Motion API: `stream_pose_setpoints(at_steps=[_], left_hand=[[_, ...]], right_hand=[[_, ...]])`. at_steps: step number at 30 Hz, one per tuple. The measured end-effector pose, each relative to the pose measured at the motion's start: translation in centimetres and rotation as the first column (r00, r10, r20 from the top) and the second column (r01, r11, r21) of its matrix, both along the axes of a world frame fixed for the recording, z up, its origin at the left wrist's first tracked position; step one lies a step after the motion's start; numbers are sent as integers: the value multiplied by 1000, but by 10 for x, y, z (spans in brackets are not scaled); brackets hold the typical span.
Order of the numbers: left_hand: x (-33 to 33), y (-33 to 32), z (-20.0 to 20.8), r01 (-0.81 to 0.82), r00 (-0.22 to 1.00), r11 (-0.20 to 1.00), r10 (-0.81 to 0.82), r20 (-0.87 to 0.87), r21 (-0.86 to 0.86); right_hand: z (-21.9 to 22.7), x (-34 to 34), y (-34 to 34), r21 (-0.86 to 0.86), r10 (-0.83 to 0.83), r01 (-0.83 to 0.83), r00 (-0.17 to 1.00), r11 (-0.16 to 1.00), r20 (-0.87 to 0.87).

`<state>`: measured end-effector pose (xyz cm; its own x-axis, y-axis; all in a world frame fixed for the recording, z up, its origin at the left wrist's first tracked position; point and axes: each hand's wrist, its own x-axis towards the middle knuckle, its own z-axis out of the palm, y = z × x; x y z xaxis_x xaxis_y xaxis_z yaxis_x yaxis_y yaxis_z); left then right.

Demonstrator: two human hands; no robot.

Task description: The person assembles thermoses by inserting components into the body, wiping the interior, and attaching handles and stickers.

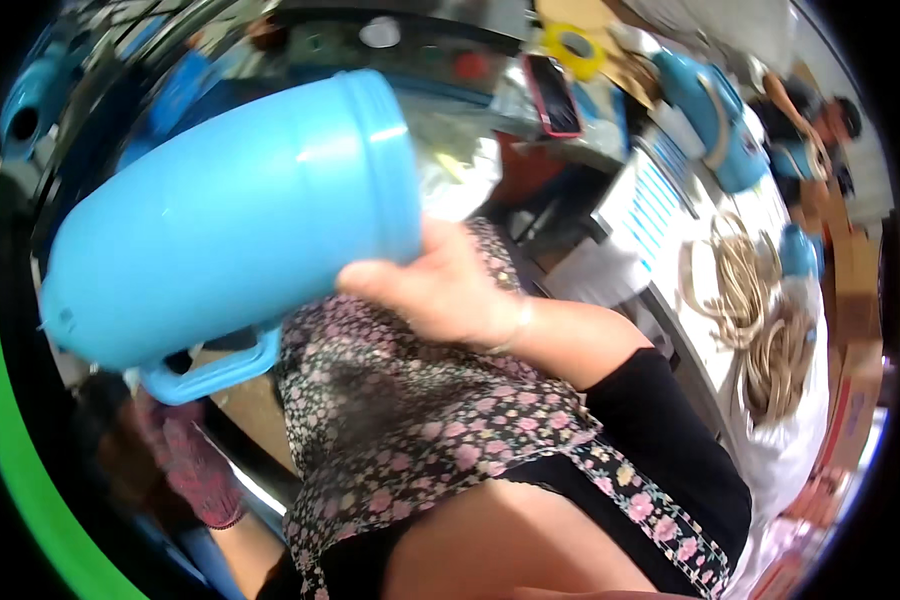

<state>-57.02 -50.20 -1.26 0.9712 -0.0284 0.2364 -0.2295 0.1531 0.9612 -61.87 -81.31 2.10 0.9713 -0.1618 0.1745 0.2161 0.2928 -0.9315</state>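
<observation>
A large light-blue plastic jug-like shell [240, 220] fills the upper left, lying tilted on its side in the air. It has a rounded end at left, a ringed collar at right and a loop handle [220, 375] underneath. My bare right hand [440, 285] grips it by the collar end, thumb along the near side and the other fingers mostly hidden behind. Below the handle is my left hand [195, 460] in a dark pink knitted glove. Its fingers are blurred and partly in shadow, so whether they touch the shell is unclear.
A phone [552, 95] and a yellow tape roll [574, 48] lie at the back. On the right, a white table [660, 200] bears coiled beige cords [735, 285] and another blue shell [710, 115]. A person [805, 115] is beyond it, near cardboard boxes [855, 280]. A green edge [10, 450] curves at far left.
</observation>
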Motion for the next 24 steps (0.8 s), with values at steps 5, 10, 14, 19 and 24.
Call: stream_pose_setpoints(at_steps=[5, 10, 14, 19, 24], left_hand=[[20, -31, 8, 375, 765, 467, -644, -18, -801], [29, 58, 70, -207, 966, 958, 167, -199, -200], [14, 73, 85, -180, 977, 910, 209, -39, 374], [15, 34, 86, 69, 954, 774, 134, -269, 629], [35, 63, 83, 350, 909, 772, -143, -393, 530]], right_hand=[[-30, -18, 1, 21, 236, -237, 972, 971, 18], [-64, 56, -92, -613, 300, -424, 905, 667, -300], [-206, 110, -197, -947, -562, -212, 765, 241, -314], [-221, 117, -207, -894, -633, -446, 680, 45, -371], [-103, 91, -189, -949, -513, -315, 814, 9, -275]])
